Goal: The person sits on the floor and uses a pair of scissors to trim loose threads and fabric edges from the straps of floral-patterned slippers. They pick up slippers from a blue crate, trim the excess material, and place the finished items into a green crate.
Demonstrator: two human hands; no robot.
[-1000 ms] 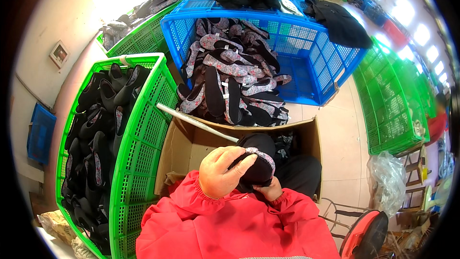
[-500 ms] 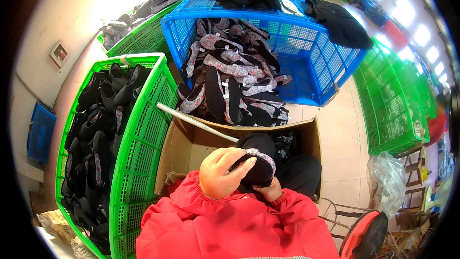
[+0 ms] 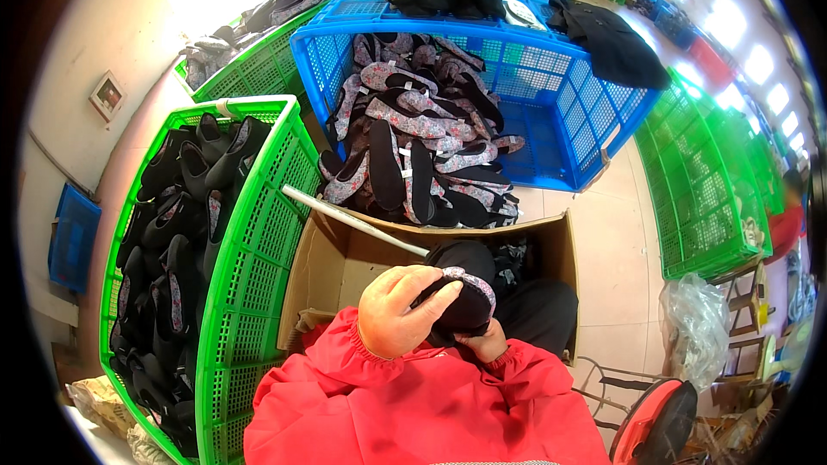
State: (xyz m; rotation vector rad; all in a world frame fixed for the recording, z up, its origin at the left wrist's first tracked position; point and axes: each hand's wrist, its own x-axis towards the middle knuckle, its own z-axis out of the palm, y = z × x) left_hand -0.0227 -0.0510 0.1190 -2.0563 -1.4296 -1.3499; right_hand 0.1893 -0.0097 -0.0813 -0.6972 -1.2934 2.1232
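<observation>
Both my hands are on one black fabric shoe (image 3: 469, 306) with a floral band, held over my lap. My left hand (image 3: 401, 308) grips it from the left, thumb and fingers around its edge. My right hand (image 3: 487, 342) holds its near lower side; part of those fingers is hidden beneath the shoe. An open cardboard box (image 3: 340, 258) stands just beyond, with dark items at its right. A white stick (image 3: 353, 220) lies across the box's left rim. Past the box, floral and black shoes (image 3: 413, 120) spill from a blue crate lying on its side.
At my left stands a green crate (image 3: 258, 267) full of black shoes. The blue crate (image 3: 551, 142) carries dark shoes and a black cloth (image 3: 603, 39) on top. Green crates (image 3: 698, 172), a plastic bag (image 3: 693, 327) and a red-and-black round object (image 3: 655, 422) are on the right.
</observation>
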